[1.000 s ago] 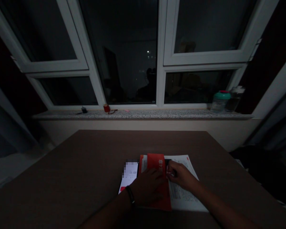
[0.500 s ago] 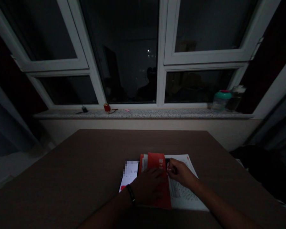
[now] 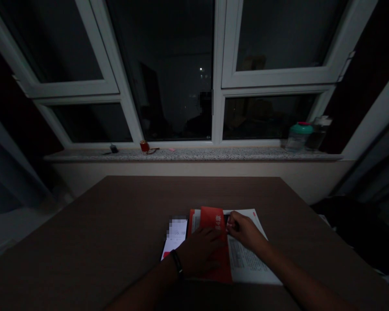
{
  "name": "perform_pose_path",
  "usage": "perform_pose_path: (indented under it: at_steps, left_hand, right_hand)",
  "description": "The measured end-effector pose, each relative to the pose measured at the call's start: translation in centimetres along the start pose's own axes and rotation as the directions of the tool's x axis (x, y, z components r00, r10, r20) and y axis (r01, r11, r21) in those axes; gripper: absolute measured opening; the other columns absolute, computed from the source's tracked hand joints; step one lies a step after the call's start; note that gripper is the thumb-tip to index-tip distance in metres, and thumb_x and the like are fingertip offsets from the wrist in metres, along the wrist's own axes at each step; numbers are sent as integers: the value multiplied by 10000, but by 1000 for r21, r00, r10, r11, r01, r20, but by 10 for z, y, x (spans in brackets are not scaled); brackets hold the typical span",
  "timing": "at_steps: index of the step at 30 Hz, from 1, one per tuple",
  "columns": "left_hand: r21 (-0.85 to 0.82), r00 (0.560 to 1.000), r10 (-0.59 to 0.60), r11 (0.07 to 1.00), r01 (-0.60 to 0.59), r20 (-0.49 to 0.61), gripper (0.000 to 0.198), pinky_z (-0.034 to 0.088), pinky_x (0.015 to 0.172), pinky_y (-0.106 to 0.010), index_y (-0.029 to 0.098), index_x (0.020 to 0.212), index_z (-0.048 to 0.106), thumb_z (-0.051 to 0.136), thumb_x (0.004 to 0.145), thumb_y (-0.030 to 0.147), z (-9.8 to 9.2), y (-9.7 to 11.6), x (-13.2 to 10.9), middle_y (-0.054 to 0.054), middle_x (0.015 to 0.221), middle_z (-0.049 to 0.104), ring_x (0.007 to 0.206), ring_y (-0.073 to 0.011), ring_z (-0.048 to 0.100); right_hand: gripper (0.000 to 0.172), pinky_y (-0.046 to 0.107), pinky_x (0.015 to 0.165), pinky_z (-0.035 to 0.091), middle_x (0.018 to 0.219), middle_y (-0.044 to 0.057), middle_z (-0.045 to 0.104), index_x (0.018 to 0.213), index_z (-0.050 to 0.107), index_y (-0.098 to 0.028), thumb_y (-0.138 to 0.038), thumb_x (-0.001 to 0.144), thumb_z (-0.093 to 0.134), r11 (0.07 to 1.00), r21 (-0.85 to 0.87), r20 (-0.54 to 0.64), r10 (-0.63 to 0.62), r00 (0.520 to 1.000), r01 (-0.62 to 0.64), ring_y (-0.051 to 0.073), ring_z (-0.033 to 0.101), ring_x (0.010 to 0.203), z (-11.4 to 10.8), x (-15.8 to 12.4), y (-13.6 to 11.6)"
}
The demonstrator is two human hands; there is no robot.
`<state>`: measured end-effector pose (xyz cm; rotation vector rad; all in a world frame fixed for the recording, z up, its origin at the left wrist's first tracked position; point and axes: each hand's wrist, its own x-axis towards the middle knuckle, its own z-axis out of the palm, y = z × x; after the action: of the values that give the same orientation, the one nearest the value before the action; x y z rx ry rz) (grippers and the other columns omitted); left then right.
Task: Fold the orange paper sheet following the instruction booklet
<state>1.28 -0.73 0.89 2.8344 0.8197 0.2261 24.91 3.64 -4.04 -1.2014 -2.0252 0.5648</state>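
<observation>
A book with white printed pages (image 3: 246, 255) lies on the table, and a red page (image 3: 212, 216) with white characters is folded over part of it. My left hand (image 3: 201, 252) rests spread across the red page, a dark band round its wrist. At that page's right edge my right hand (image 3: 241, 229) is closed, fingers curled together; what they hold is too dark to make out. A small dark patch shows just left of these fingers. Left of the book lies a phone (image 3: 175, 239) with a lit screen, partly behind my left hand.
The brown table (image 3: 116, 220) reaches toward a speckled windowsill (image 3: 194, 153). On the sill stand a small red jar (image 3: 144, 146), a small dark bottle (image 3: 113, 148), and a clear container with a teal lid (image 3: 300, 137) beside another bottle. Dark cloth (image 3: 350, 224) lies right of the table.
The view has shifted very slightly. Both hands stay in nearly the same places on the book, and the digits on the phone screen have advanced.
</observation>
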Motion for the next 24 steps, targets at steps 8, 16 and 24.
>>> perform_pose_path:
  at_steps: [8, 16, 24]
  left_hand:
    - [11, 1000, 6, 1000, -7, 16, 524, 386, 1056, -438, 223, 1376, 475, 649, 928, 432, -1, 1, 2, -93, 1424, 505, 1260, -291, 482]
    - [43, 998, -54, 998, 55, -26, 574, 365, 1083, -423, 190, 1429, 415, 650, 933, 358, 10, -2, 2, -102, 1433, 490, 1278, -280, 460]
    - [22, 1000, -17, 1000, 17, 1, 460, 403, 1016, -414, 212, 1336, 501, 628, 942, 413, -4, 4, 1, -90, 1323, 557, 1191, -281, 495]
  right_hand:
    - [140, 231, 597, 388, 729, -22, 600, 773, 467, -228, -175, 813, 590, 999, 25, -15, 22, 1000, -22, 151, 558, 648, 1, -3, 6]
    - [123, 235, 622, 403, 807, -10, 653, 791, 494, -227, -170, 822, 599, 999, 23, 91, -44, 995, 42, 147, 581, 685, -6, -7, -7]
    - [97, 219, 592, 372, 769, -22, 600, 855, 556, -221, -169, 802, 620, 991, -12, 203, -127, 971, 132, 134, 536, 651, -15, -14, -15]
